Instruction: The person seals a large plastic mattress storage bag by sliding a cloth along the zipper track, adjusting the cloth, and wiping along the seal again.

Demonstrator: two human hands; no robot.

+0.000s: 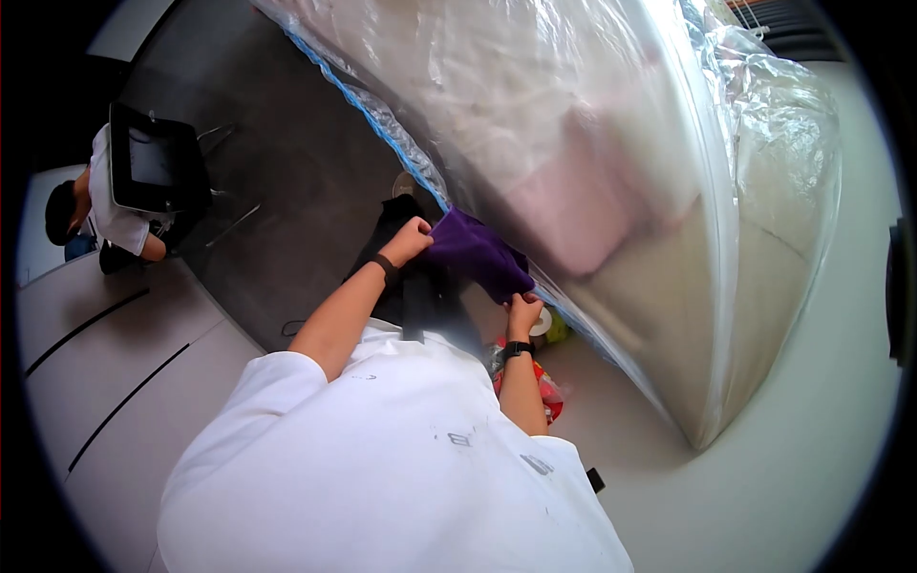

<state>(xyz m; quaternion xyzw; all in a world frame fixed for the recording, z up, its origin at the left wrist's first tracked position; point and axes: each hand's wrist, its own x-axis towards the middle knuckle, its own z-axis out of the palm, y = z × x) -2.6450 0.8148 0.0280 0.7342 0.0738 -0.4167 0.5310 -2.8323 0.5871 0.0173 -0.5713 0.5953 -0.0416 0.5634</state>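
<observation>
A purple cloth (pixel 476 254) is stretched between my two hands. My left hand (pixel 409 242) pinches its left corner, with a dark band on that wrist. At the cloth's lower right end, my right hand (pixel 522 313) has its fingers closed on the edge, below a blue-edged plastic cover. This large clear cover (pixel 573 105) hangs in front of me, and the cloth lies against its blue edge (pixel 382 129). A blurred pinkish shape (pixel 573 215) shows through the plastic.
Under my right forearm are red packaging (pixel 546 392) and a white round item (pixel 542 322). A pale cabinet (pixel 124 372) stands at the left. Beyond it is a person in a white top (pixel 117 208) beside a black-framed screen (pixel 158 160). A pale wall (pixel 802 420) lies right.
</observation>
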